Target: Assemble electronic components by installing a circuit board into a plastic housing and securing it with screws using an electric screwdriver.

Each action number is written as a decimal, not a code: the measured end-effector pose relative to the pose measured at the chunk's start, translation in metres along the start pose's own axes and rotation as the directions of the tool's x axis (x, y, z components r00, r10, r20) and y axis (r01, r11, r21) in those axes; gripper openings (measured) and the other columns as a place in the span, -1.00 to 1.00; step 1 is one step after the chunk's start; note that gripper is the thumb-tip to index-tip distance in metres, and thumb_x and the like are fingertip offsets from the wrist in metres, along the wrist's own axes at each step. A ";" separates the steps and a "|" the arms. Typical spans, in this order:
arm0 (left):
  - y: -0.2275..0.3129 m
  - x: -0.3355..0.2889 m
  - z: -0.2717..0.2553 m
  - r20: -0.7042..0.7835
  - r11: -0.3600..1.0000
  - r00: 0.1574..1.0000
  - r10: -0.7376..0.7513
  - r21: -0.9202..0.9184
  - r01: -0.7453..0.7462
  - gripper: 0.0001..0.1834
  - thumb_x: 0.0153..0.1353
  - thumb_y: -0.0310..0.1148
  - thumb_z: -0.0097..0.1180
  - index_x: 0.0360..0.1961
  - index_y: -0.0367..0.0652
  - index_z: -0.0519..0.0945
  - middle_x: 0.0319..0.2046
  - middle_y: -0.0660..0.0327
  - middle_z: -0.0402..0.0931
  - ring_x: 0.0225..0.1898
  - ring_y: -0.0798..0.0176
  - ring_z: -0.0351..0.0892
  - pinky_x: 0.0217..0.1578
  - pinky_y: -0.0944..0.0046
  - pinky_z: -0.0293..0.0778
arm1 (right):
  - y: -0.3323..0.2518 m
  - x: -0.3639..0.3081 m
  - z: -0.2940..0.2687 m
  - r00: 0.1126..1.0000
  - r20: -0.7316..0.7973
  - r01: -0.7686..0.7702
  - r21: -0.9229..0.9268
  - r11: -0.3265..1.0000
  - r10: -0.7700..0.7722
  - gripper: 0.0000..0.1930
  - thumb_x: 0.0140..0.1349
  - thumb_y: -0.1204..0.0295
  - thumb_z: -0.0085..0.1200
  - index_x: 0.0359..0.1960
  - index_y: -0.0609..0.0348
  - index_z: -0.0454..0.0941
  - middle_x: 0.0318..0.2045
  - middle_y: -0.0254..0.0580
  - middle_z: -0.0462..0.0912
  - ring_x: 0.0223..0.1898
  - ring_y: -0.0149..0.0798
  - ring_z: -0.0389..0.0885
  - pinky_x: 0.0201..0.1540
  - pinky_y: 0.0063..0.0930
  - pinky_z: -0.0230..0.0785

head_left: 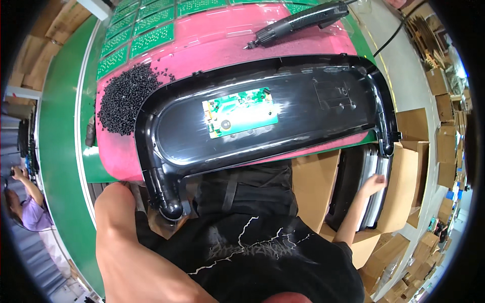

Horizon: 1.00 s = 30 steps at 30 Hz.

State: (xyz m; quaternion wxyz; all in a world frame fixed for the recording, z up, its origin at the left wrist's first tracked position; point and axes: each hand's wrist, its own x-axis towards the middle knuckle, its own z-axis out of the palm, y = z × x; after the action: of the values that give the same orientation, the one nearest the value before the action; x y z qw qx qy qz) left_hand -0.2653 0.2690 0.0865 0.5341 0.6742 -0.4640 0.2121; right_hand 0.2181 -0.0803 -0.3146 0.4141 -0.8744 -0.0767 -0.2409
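Observation:
My right hand (pixel 374 185) reaches down at the right into an open cardboard box. Its fingers are bent together at the edge of pale, strip-like sheets (pixel 370 202) beside dark curved plastic parts (pixel 348 184); what they grip is unclear. My left arm (pixel 129 242) is bent at the lower left, its elbow by the table's near edge; the left hand itself does not show. In front of me lies a large black plastic housing (pixel 298 108) with two legs toward me. A green circuit board (pixel 241 113), glaring with reflected light, rests inside it.
A heap of small black screws (pixel 126 98) sits on the pink mat (pixel 202 33), left of the housing. Behind it lie a black electric screwdriver (pixel 300 22) and several green circuit boards (pixel 151 38). Cardboard boxes (pixel 414 126) stand at the right. Another person (pixel 28 204) is at far left.

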 end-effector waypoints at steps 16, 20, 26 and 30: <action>-0.025 0.027 0.013 -0.146 0.981 0.971 -0.192 -0.022 0.190 -0.82 -0.30 -0.30 0.14 -0.70 -0.21 0.54 -0.75 0.24 0.32 -0.70 0.29 0.35 -0.72 0.28 0.17 | 0.227 -0.232 0.090 0.862 0.246 -0.128 -0.741 0.659 0.443 -0.67 0.26 0.29 -0.09 -0.05 0.17 0.57 -0.21 -0.04 0.65 -0.13 0.12 0.62 0.00 0.04 0.46; -0.016 0.029 0.005 -0.144 0.900 0.913 -0.381 0.168 0.402 -0.69 -0.56 -0.18 0.00 -0.74 -0.20 0.49 -0.76 0.27 0.30 -0.72 0.33 0.30 -0.75 0.31 0.08 | 0.216 -0.224 0.065 0.809 0.319 -0.174 -0.671 0.721 0.493 -0.67 0.26 0.30 -0.10 -0.05 0.17 0.57 -0.21 -0.04 0.65 -0.14 0.11 0.62 -0.01 0.03 0.47; -0.014 0.038 0.002 -0.161 0.858 0.890 -0.426 0.241 0.454 -0.65 -0.69 -0.16 -0.25 -0.82 -0.17 0.42 -0.78 0.26 0.29 -0.75 0.37 0.26 -0.75 0.37 -0.05 | 0.185 -0.210 0.046 0.713 0.474 -0.241 -0.527 0.815 0.517 -0.68 0.27 0.32 -0.12 -0.06 0.16 0.58 -0.22 -0.06 0.65 -0.15 0.09 0.63 -0.02 0.01 0.48; -0.014 0.030 0.014 -0.189 0.915 0.939 -0.287 0.235 0.327 -0.64 -0.70 -0.17 -0.30 -0.83 -0.16 0.42 -0.80 0.26 0.28 -0.77 0.39 0.23 -0.76 0.37 -0.08 | 0.171 -0.199 0.032 0.634 0.576 -0.305 -0.427 0.851 0.516 -0.68 0.27 0.33 -0.13 -0.06 0.16 0.58 -0.22 -0.06 0.66 -0.16 0.07 0.63 -0.03 -0.01 0.48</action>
State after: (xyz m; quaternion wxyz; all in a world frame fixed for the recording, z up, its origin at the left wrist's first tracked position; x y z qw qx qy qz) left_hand -0.2413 0.2444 0.0982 0.5003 0.7854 -0.2782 0.2355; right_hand 0.1129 -0.1537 -0.5462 0.2691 -0.9451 0.0185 0.1845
